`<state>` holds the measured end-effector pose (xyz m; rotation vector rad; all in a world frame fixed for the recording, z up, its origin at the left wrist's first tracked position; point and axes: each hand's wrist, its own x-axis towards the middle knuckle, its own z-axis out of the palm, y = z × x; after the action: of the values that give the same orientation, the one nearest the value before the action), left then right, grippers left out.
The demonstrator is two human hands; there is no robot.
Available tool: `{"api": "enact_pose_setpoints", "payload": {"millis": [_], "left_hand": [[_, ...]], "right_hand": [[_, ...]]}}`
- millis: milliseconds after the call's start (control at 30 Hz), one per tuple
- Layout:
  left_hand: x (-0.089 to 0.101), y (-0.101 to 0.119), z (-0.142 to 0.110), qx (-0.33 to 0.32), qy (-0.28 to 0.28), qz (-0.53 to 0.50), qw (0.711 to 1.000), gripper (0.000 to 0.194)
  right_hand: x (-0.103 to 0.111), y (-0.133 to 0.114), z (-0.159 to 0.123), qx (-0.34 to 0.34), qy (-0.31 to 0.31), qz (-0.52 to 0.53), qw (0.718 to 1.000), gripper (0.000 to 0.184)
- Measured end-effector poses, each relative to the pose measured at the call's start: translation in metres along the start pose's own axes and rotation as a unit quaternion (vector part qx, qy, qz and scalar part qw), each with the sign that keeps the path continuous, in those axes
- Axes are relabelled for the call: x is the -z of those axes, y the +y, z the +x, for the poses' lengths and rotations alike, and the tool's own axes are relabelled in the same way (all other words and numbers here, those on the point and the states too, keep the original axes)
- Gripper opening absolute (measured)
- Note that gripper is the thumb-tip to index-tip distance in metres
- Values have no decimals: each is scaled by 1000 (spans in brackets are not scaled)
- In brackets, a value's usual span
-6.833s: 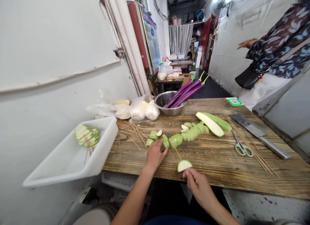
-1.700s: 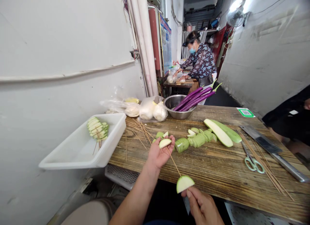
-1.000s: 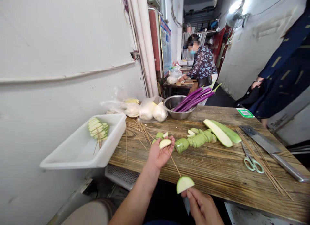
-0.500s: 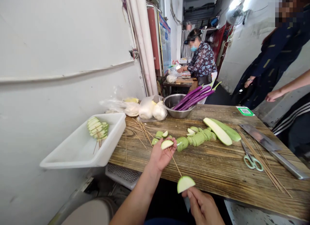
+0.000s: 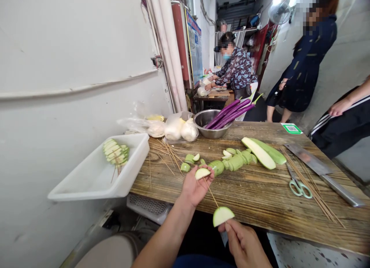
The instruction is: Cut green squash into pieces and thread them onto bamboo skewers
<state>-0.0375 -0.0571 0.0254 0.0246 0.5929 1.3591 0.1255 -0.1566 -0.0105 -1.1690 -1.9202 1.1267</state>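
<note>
A half-round zucchini slice (image 5: 202, 173) rests in my left hand (image 5: 194, 187), pale face up, with the fingers curled around it. My right hand (image 5: 244, 239) pinches a thin wooden skewer (image 5: 212, 193) low down, just under a second half-round slice (image 5: 223, 216) threaded on it. The skewer's far end meets the slice in my left hand; whether it has gone in, I cannot tell. Beyond my left hand lies a row of cut zucchini slices (image 5: 235, 162) on the wooden table (image 5: 248, 195). Two long zucchini halves (image 5: 260, 154) lie to their right.
A white tray (image 5: 127, 185) at left holds finished zucchini skewers (image 5: 115, 152). Loose skewers (image 5: 170, 154) lie near it. Scissors (image 5: 299, 187) and a cleaver (image 5: 312, 158) lie at right. Behind stand a metal bowl (image 5: 212, 133) of eggplants (image 5: 231, 113) and bagged white vegetables (image 5: 180, 129). Several people are beyond the table.
My hands hold nearly the same pose, shifted slightly right in view. The person in dark clothes at right now appears farther left, and the seated-height arm at right has lowered.
</note>
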Motion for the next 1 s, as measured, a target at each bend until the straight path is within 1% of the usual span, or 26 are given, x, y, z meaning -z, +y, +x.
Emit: {"api": "enact_pose_setpoints", "payload": {"millis": [200, 367, 500, 600, 633, 667, 733, 767, 800, 833, 867, 900, 967, 1000], "left_hand": [[2, -3, -2, -11, -8, 14, 1000, 31], [0, 1, -3, 6, -11, -5, 1000, 30], [-3, 4, -4, 37, 2, -43, 998, 29], [-3, 3, -5, 32, 17, -56, 998, 29], [-3, 2, -5, 25, 22, -58, 998, 29], [-3, 1, -5, 17, 27, -61, 998, 29], [-3, -2, -6, 2, 31, -60, 998, 29], [-3, -4, -6, -5, 28, -55, 998, 29], [-3, -6, -6, -12, 23, -46, 999, 30], [-3, -8, -6, -21, 16, -35, 999, 30], [-4, -10, -7, -32, 6, -25, 999, 30], [-5, -11, -8, -46, -4, -15, 999, 29], [-8, -13, -11, -76, -22, 2, 997, 29], [-9, -13, -13, -86, -28, 11, 996, 29]], "right_hand": [[1, -6, -1, -17, 10, 8, 1000, 42], [2, -8, -1, -12, 4, 1, 1000, 42], [6, -12, 0, 17, -34, -43, 998, 40], [11, -11, 0, 18, -52, -113, 992, 39], [14, -10, 0, 9, -39, -151, 988, 39], [17, -8, 1, -1, -13, -195, 981, 39], [23, -4, 6, 0, 74, -279, 957, 37], [26, -4, 10, 18, 122, -306, 944, 35], [29, -4, 16, 45, 158, -316, 934, 32], [30, -6, 24, 77, 175, -307, 932, 29], [31, -8, 32, 103, 167, -283, 939, 25], [30, -11, 40, 118, 140, -251, 951, 21], [25, -17, 54, 113, 87, -187, 972, 14], [22, -19, 60, 105, 74, -163, 978, 13]]}}
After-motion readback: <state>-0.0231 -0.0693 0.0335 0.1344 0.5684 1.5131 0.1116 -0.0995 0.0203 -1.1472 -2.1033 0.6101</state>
